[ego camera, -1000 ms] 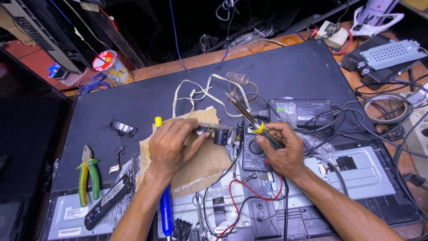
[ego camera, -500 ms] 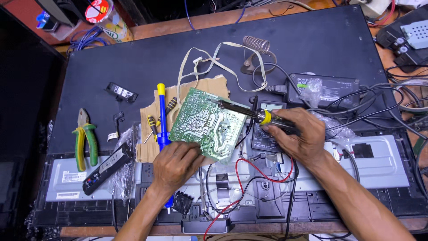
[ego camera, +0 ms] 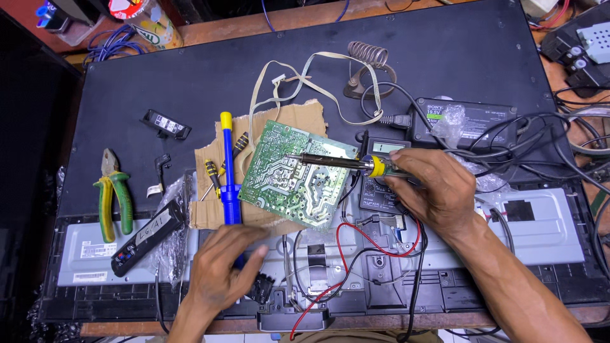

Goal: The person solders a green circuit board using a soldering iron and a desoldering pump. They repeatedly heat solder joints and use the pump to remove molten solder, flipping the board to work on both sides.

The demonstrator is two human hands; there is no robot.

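Dark counter (ego camera: 445, 57) before me; a red-lidded tub (ego camera: 143, 19) far left, a white-labelled black adapter (ego camera: 470, 121) right. My right hand (ego camera: 438, 187) grips the soldering iron (ego camera: 330, 162) over the green board (ego camera: 292, 174); left hand (ego camera: 225, 263) clasps the blue pump (ego camera: 227, 171)

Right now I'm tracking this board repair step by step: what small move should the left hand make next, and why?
Probably lift the blue desoldering pump toward the green circuit board. The left hand already grips the pump's lower end, while the right hand holds the soldering iron with its tip over the board's solder side, so the pump's nozzle likely belongs beside that tip.
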